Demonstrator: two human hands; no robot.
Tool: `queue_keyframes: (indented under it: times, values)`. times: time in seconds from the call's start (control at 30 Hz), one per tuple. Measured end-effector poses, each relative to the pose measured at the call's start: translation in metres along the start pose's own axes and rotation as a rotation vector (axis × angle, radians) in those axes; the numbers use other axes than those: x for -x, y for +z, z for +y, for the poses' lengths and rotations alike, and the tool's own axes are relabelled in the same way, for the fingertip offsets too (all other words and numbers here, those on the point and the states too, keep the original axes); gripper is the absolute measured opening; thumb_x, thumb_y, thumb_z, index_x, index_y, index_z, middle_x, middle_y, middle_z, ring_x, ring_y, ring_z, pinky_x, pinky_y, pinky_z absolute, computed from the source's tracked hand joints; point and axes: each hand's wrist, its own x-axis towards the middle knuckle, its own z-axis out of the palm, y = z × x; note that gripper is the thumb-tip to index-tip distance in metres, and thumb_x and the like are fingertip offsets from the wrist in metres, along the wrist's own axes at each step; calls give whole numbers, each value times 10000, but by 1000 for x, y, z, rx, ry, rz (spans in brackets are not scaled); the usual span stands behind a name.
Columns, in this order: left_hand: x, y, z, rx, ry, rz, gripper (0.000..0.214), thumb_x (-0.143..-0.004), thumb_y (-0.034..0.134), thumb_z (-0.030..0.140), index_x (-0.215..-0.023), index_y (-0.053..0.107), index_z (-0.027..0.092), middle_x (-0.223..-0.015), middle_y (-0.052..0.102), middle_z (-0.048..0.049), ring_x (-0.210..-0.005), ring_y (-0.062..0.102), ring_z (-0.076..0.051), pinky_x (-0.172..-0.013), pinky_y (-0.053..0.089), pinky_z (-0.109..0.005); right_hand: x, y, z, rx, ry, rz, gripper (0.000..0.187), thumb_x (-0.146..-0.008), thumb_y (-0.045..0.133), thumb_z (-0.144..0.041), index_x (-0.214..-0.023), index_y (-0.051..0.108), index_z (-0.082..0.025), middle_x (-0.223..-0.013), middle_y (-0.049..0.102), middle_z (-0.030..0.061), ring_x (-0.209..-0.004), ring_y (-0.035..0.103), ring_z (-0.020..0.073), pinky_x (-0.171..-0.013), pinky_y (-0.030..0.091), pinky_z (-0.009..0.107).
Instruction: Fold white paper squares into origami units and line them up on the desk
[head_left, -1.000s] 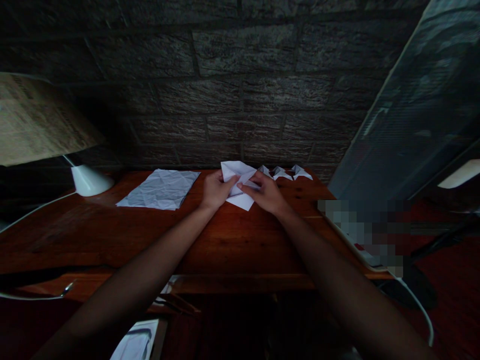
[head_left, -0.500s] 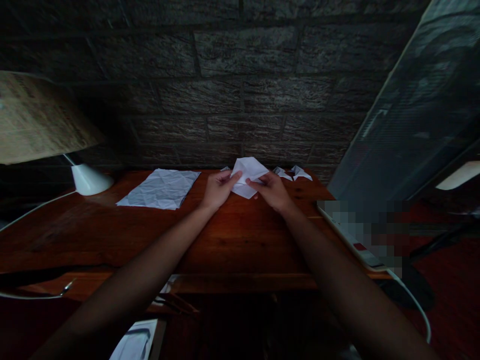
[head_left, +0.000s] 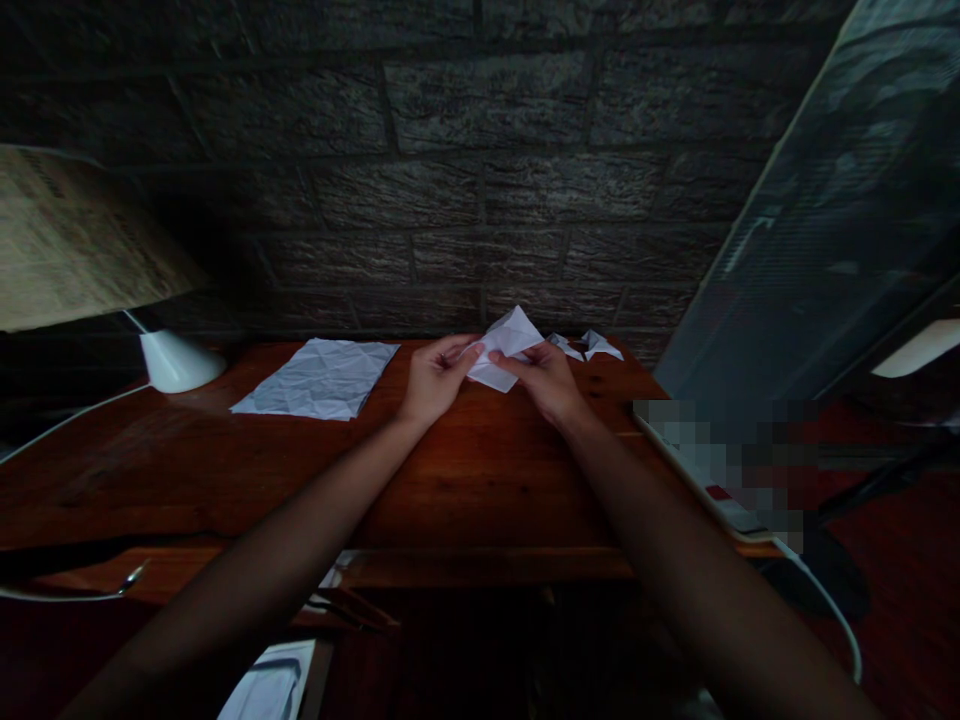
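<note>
A folded sheet of white paper (head_left: pixel 514 330) is held up between my two hands, above the far part of the wooden desk (head_left: pixel 465 480). My left hand (head_left: pixel 436 380) pinches its left side, thumb on the near face. On the right side, my right hand (head_left: pixel 546 378) grips it with the thumb pressed near the middle. The fingers behind the paper are partly hidden. Just beyond my right hand stand two small folded paper pieces (head_left: pixel 600 345). Left of my left hand lies a creased stack of paper (head_left: pixel 319 378).
A lamp with a white base (head_left: pixel 180 362) and woven shade (head_left: pixel 82 240) stands at the left. At the right edge rests a flat pale device, partly pixelated (head_left: pixel 742 518), with a white cable (head_left: pixel 832 600). A dark block wall (head_left: pixel 480 190) rises behind the desk.
The folded paper has turned and narrowed between my hands, its top point now leaning to the right. Both hands keep hold of it, with my left fingers shifted slightly.
</note>
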Motion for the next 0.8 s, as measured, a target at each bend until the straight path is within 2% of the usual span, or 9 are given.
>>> queue_keyframes:
  times: [0.2, 0.33, 0.47, 0.53, 0.63, 0.73, 0.8]
  values:
    - [1, 3, 4, 19, -47, -53, 316, -650, 835, 404, -892, 776, 209, -930, 780, -70, -835, 706, -216, -811, 554, -387, 0, -2, -3, 78, -37, 47, 394, -676, 785, -548, -846, 626, -231, -911, 736, 11, -779, 677, 177, -757, 572, 355]
    - [2, 2, 8, 48, -67, -50, 357, -633, 842, 449, -888, 784, 206, -944, 779, -80, -881, 706, -243, -827, 547, -401, -1, -4, -2, 132, -92, 86, 377, -713, 752, -557, -831, 600, -233, -889, 713, 7, -803, 665, 178, -739, 554, 328]
    - [3, 1, 7, 38, -62, -65, 391, -662, 812, 502, -929, 791, 217, -964, 778, -71, -857, 691, -230, -779, 544, -373, -2, -5, 0, 190, -145, 86, 338, -760, 715, -541, -820, 586, -234, -875, 698, 15, -826, 655, 190, -745, 544, 337]
    - [3, 1, 5, 41, -84, -47, 379, -703, 768, 542, -908, 794, 225, -907, 778, -49, -790, 675, -205, -730, 535, -350, -3, -6, 1, 211, -163, 94, 304, -781, 696, -517, -831, 589, -236, -898, 701, 25, -857, 655, 200, -768, 542, 354]
    - [3, 5, 2, 98, -153, -42, 362, -701, 766, 554, -828, 791, 216, -806, 759, -26, -714, 645, -169, -703, 517, -318, -4, -8, 4, 226, -184, 116, 258, -763, 713, -449, -852, 609, -231, -927, 708, 37, -895, 655, 218, -818, 534, 382]
    - [3, 8, 3, 215, -266, -32, 360, -600, 852, 489, -781, 774, 188, -788, 743, -31, -702, 641, -158, -705, 521, -310, -5, -9, 7, 249, -208, 120, 227, -753, 707, -397, -877, 628, -225, -930, 711, 38, -903, 651, 227, -852, 526, 400]
    - [2, 7, 3, 273, -331, -6, 372, -555, 884, 424, -818, 770, 186, -805, 742, -38, -716, 646, -162, -704, 529, -311, -6, -9, 8, 266, -224, 98, 197, -762, 692, -369, -884, 638, -223, -925, 712, 34, -914, 649, 230, -873, 520, 408]
